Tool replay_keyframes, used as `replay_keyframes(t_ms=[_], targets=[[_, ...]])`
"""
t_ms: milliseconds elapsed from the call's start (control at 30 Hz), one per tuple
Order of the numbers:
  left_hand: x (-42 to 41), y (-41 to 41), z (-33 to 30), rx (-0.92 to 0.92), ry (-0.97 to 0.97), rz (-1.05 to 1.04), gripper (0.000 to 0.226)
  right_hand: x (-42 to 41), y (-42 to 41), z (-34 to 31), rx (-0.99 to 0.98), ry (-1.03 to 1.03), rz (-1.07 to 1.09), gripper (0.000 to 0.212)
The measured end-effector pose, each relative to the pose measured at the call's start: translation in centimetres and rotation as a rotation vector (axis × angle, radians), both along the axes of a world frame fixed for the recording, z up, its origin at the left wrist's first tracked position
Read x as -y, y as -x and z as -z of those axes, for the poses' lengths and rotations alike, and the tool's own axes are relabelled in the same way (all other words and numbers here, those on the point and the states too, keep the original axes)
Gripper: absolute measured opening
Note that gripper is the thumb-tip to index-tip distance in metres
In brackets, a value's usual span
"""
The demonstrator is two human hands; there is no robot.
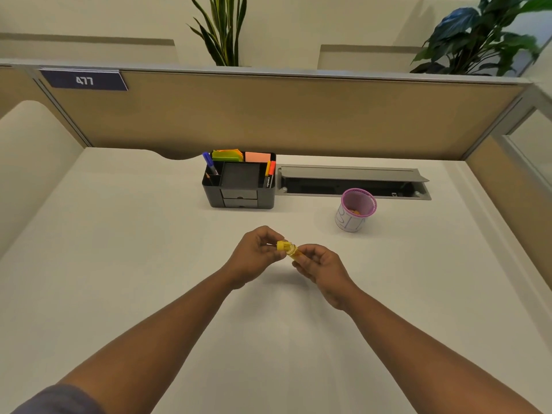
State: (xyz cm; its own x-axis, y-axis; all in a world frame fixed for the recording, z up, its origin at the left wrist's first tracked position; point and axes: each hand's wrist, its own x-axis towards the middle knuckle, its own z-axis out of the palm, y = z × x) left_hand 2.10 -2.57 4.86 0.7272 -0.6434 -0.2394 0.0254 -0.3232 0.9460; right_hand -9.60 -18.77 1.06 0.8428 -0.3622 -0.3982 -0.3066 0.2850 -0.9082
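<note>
A small yellow glue stick [288,249] is held between both hands above the middle of the white desk [119,249]. My left hand [258,253] pinches its cap end with curled fingers. My right hand [319,265] grips the tube's lower end, which its fingers partly hide.
A black desk organiser [239,182] with pens, markers and sticky notes stands at the back centre. To its right lies an open grey cable tray [354,182], and a pink mesh cup [355,210] stands in front of it. Tan partitions wall the desk.
</note>
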Motion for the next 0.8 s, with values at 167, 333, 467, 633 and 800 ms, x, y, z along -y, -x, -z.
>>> replay_keyframes(t_ms=[167, 333, 467, 633, 800], targets=[[0.5, 0.1, 0.6, -0.094, 0.057, -0.021, 0.021, 0.3, 0.5, 0.2, 0.044, -0.250, 0.053, 0.018], [1.2, -0.3, 2.2, -0.156, 0.008, -0.027, 0.022, 1.8, 0.2, -0.8, 0.104, -0.272, 0.210, 0.022], [1.6, -0.3, 3.7, -0.152, -0.058, -0.017, 0.020, 4.1, -0.6, -2.1, 0.156, 0.060, 0.447, 0.023], [2.5, -0.7, 4.6, -0.103, -0.128, -0.009, 0.020, 8.0, -1.5, -2.9, 0.024, 0.453, 0.613, 0.027], [3.8, -1.5, 4.9, -0.025, -0.235, 0.057, 0.024, 11.4, -2.7, -2.8, -0.113, 0.625, 0.672, 0.032]])
